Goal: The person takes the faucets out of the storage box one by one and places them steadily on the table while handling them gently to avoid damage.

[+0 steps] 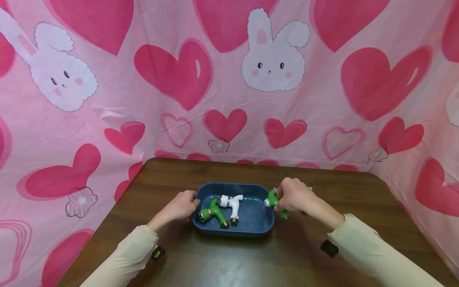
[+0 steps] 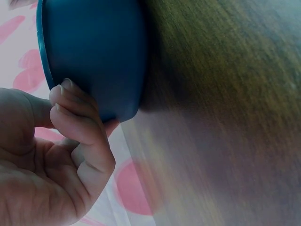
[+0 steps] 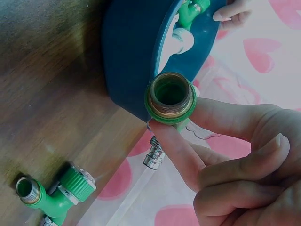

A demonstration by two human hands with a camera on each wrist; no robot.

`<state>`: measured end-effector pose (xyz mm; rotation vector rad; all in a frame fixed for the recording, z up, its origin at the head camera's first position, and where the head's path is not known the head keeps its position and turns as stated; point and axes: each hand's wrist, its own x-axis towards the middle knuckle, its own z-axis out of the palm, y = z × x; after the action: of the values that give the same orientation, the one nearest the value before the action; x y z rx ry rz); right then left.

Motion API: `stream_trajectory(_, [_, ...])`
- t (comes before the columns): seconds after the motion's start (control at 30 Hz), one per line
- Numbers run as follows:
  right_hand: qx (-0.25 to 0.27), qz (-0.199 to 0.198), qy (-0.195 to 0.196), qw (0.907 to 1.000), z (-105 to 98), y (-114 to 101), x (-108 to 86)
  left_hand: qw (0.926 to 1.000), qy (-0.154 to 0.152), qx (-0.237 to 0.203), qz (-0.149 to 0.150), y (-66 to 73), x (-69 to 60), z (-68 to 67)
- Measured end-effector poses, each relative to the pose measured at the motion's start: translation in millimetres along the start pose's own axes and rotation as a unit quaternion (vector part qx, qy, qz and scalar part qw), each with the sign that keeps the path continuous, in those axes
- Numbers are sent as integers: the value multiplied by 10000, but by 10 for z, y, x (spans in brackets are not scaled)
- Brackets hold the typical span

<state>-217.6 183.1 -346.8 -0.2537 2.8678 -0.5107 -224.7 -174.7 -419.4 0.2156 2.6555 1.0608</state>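
A blue plastic basin sits on the table, holding a green tap and a white tap. My left hand grips the basin's left end, its curled fingers against the outer wall. At the right rim, my right hand pinches another green tap. Its threaded brass opening faces the right wrist camera. One more green tap lies on the table in the right wrist view; the right hand and forearm mostly hide it from the head camera.
A brown wooden table lies under everything. Pink cloth with hearts and rabbits hangs behind and at both sides. In the right wrist view, a small metal fitting shows beyond the held tap, above a pale strip.
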Motion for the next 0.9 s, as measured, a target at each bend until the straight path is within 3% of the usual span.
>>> stream_trajectory(0.9, [232,157,-177,9995,-82,162,-83,10000,-75,-6,-44,7,5,-13])
